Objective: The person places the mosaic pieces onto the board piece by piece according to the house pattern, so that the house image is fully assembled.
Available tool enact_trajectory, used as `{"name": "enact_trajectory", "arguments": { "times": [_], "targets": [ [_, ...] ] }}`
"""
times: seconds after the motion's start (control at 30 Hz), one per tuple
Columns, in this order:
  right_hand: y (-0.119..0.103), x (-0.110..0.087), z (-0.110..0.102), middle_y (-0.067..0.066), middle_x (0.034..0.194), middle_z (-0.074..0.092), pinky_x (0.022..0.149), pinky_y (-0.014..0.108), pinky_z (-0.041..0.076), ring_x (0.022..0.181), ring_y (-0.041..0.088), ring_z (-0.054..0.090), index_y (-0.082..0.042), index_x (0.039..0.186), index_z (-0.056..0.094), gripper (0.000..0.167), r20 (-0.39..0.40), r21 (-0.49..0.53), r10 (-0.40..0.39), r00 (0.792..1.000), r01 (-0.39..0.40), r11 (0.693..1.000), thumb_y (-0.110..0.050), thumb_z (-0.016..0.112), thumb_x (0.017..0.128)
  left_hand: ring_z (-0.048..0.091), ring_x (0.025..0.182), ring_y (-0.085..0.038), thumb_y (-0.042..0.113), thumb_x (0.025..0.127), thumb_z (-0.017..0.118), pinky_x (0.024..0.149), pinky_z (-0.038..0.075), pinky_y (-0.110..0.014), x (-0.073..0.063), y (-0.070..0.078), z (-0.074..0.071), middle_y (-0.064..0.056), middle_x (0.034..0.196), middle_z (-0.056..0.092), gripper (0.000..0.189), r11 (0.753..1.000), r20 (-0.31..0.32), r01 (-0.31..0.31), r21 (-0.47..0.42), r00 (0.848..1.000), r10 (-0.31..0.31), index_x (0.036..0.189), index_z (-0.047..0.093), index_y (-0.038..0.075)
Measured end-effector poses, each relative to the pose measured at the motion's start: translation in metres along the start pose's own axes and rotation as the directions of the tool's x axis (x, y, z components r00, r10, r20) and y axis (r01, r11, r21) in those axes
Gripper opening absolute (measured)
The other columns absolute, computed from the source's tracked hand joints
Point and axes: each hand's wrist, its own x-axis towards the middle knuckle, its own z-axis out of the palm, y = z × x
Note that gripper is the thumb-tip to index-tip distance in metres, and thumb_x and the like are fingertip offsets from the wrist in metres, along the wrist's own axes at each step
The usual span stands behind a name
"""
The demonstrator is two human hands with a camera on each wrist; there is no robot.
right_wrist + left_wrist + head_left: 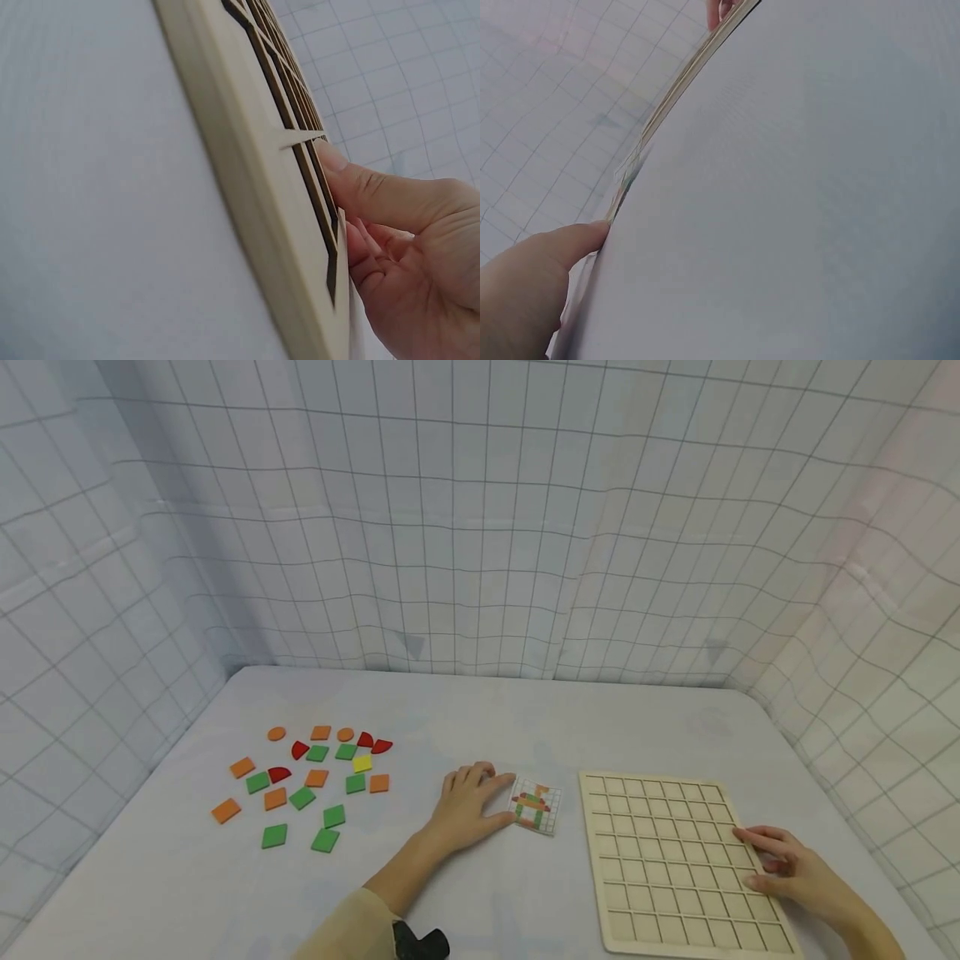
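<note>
Near the middle of the table, my left hand [467, 810] reaches a small picture card [546, 817] printed with a coloured figure on a grid. Index finger and thumb lie spread apart, their tips at the card's left edge. My right hand [810, 878] holds the right edge of a pale wooden grid board [663, 852], which lies flat with its cells bare. In the right wrist view the thumb [375, 193] rests on the board's rim, and the other fingers curl against its side. The left wrist view shows the left thumb [577, 244] beside the card's thin edge.
Scattered at the left of the white table [450, 718] are flat tiles: green squares [274, 836], orange squares [226, 811], orange discs [277, 734], red wedges [382, 747] and a yellow square [362, 764]. A grid-patterned curtain [480, 552] surrounds the table's back and sides.
</note>
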Motion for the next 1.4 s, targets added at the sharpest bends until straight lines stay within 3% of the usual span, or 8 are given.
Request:
{"name": "enact_trajectory", "arguments": {
  "times": [0.23, 0.4, 0.63, 0.8, 0.93, 1.4],
  "targets": [
    [-0.002, 0.003, 0.005, -0.029, 0.116, 0.032, 0.069, 0.017, 0.039, 0.086, -0.001, 0.042, 0.001, 0.131, 0.046, 0.055, -0.011, -0.006, 0.003, 1.000, -0.003, 1.000, -0.004, 0.067, 0.080, 0.037, 0.108, -0.024, 0.047, 0.085, 0.056, 0.090, 0.027, -0.046, 0.000, -0.002, -0.003, -0.004, 0.119, 0.041, 0.049, 0.999, 0.063, -0.010, 0.047, 0.998, 0.007, 0.129, 0.053, 0.026],
    [-0.007, 0.005, 0.009, -0.028, 0.116, 0.033, 0.070, 0.017, 0.040, 0.087, -0.002, 0.043, 0.001, 0.130, 0.046, 0.055, -0.017, -0.014, 0.023, 1.000, -0.023, 1.000, -0.007, 0.068, 0.080, 0.036, 0.107, -0.025, 0.048, 0.083, 0.057, 0.089, 0.027, -0.046, 0.000, -0.005, -0.004, -0.005, 0.117, 0.042, 0.048, 0.999, 0.042, 0.021, 0.035, 0.999, -0.023, 0.125, 0.057, 0.025],
    [-0.016, 0.011, 0.018, -0.025, 0.114, 0.036, 0.067, 0.019, 0.040, 0.081, 0.002, 0.045, 0.002, 0.127, 0.050, 0.056, -0.047, -0.047, -0.010, 0.999, 0.008, 0.999, -0.009, 0.072, 0.077, 0.035, 0.100, -0.024, 0.047, 0.079, 0.063, 0.087, 0.027, -0.045, -0.004, -0.018, -0.011, -0.005, 0.112, 0.040, 0.048, 0.998, 0.000, 0.065, 0.018, 0.998, -0.065, 0.121, 0.059, 0.026],
    [-0.026, 0.018, 0.027, -0.004, 0.118, 0.042, 0.066, 0.019, 0.041, 0.079, 0.003, 0.045, 0.004, 0.124, 0.052, 0.056, -0.061, -0.045, -0.034, 0.998, 0.031, 0.998, -0.008, 0.074, 0.074, 0.034, 0.100, -0.025, 0.047, 0.078, 0.064, 0.087, 0.026, -0.047, -0.007, -0.027, -0.016, -0.004, 0.110, 0.040, 0.048, 0.995, -0.009, 0.096, 0.021, 0.995, -0.096, 0.120, 0.060, 0.026],
    [-0.032, 0.024, 0.033, 0.016, 0.119, 0.042, 0.064, 0.020, 0.040, 0.077, 0.004, 0.044, 0.006, 0.123, 0.052, 0.058, -0.054, -0.036, 0.010, 0.998, -0.012, 0.999, -0.011, 0.075, 0.073, 0.034, 0.100, -0.025, 0.047, 0.078, 0.065, 0.087, 0.026, -0.048, -0.009, -0.033, -0.019, -0.005, 0.110, 0.041, 0.048, 0.992, -0.015, 0.125, 0.024, 0.992, -0.124, 0.121, 0.060, 0.026],
    [-0.053, 0.040, 0.049, 0.023, 0.118, 0.043, 0.062, 0.021, 0.041, 0.073, 0.008, 0.046, 0.002, 0.126, 0.052, 0.065, -0.049, -0.055, 0.075, 0.996, -0.078, 0.995, -0.022, 0.077, 0.071, 0.034, 0.097, -0.027, 0.045, 0.078, 0.066, 0.086, 0.024, -0.049, -0.017, -0.062, -0.042, -0.008, 0.110, 0.041, 0.049, 0.977, -0.053, 0.209, 0.037, 0.977, -0.207, 0.121, 0.060, 0.023]
  ]
}}
